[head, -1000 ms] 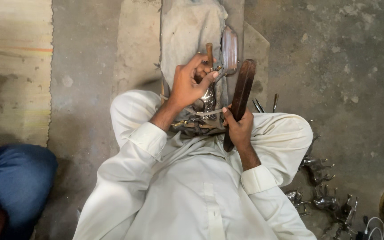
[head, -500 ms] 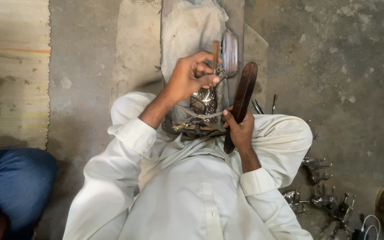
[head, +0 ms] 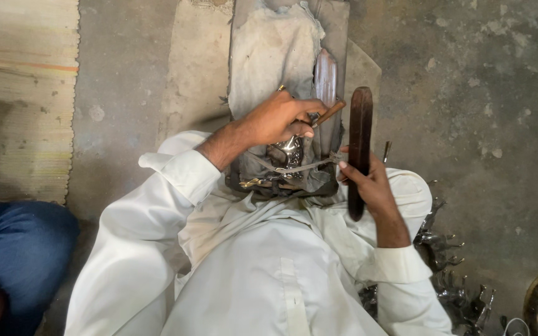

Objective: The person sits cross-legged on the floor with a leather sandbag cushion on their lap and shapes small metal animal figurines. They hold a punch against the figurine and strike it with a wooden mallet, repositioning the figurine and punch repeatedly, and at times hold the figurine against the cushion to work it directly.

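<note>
Wooden-handled tool (head: 327,114) in left hand (head: 279,118), dark paddle (head: 360,146) in right hand (head: 368,180)

Soft, even daylight, no harsh glare; pale white cotton garment (head: 269,267) slightly washed out. Faint shadows on rough grey concrete floor (head: 468,93). Mostly sharp focus, mild softness toward corners.

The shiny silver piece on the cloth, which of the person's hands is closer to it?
Left. The left hand rests right on top of the shiny silver piece, gripping a wooden-handled tool. The right hand is off to the side, holding a dark wooden bat.
</note>
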`<state>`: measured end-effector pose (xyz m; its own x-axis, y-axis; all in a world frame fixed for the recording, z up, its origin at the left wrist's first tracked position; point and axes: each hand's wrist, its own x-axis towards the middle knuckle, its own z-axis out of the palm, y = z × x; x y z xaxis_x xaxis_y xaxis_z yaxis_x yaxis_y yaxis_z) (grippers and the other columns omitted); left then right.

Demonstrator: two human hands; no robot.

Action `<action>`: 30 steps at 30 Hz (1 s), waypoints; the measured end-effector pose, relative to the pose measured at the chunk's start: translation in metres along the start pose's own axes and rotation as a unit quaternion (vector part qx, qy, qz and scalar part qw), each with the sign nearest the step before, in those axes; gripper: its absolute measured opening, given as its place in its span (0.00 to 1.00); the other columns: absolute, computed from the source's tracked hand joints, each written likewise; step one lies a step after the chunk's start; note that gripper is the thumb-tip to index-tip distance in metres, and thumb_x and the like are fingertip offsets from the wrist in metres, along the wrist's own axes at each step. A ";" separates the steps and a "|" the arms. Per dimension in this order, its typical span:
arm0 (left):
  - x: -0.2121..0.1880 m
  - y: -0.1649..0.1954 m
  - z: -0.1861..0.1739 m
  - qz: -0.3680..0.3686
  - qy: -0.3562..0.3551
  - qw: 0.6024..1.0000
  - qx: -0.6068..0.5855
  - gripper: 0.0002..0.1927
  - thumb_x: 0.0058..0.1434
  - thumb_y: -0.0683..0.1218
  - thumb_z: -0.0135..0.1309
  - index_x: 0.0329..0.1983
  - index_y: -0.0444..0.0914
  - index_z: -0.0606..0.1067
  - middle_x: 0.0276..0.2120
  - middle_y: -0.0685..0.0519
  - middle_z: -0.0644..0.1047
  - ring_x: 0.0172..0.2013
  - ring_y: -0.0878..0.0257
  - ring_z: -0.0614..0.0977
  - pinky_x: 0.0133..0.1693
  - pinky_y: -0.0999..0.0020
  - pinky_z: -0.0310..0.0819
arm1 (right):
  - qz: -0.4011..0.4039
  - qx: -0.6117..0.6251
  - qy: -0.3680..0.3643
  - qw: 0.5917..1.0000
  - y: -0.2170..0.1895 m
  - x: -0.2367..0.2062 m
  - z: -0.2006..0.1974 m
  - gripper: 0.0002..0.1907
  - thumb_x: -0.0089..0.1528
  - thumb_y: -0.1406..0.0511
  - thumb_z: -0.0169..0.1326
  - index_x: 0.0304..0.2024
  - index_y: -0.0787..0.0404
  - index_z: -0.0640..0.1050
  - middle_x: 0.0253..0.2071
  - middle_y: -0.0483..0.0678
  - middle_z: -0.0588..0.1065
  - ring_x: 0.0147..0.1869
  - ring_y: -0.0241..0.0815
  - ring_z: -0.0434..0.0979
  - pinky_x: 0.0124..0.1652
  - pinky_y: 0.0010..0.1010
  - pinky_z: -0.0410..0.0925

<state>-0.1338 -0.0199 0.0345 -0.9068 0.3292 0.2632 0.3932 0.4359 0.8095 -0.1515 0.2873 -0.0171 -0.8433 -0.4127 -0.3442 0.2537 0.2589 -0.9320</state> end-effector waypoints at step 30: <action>-0.005 0.001 0.002 0.017 -0.014 1.000 0.014 0.21 0.58 0.45 0.67 0.53 0.40 0.75 0.31 0.49 0.84 0.33 0.50 0.85 0.34 0.56 0.74 | -0.252 -0.535 0.108 0.799 -0.102 -0.018 -0.045 0.16 0.59 0.67 0.64 0.49 0.61 0.77 0.34 0.55 0.76 0.38 0.57 0.78 0.39 0.45 0.68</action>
<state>-0.1285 -0.0191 0.0327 -0.8880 0.3684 0.2752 0.4286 0.4462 0.7856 -0.1839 0.3076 0.0896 -0.8015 -0.5704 0.1796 -0.5976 0.7526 -0.2765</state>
